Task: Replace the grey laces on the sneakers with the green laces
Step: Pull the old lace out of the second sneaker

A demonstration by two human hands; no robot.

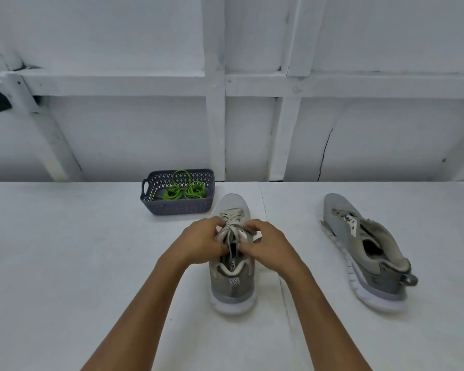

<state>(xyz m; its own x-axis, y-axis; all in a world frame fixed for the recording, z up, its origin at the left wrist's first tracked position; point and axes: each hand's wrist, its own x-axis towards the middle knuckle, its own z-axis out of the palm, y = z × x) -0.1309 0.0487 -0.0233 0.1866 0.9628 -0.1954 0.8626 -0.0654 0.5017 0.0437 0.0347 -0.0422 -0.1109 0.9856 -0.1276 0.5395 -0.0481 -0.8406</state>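
A grey sneaker (232,287) stands upright in the middle of the white table, toe pointing away from me. Its grey lace (232,226) is still threaded through the eyelets. My left hand (200,241) and my right hand (265,242) sit on either side of the tongue, and the fingers of both pinch the lace. A second grey sneaker (364,250) lies tilted on its side to the right, with no lace visible in its eyelets. Coiled green laces (184,192) lie in a dark basket (181,206) behind the first shoe.
The white table (65,263) runs across the whole view, with a seam (263,207) running front to back just right of the middle shoe. A white panelled wall (225,116) rises directly behind the basket.
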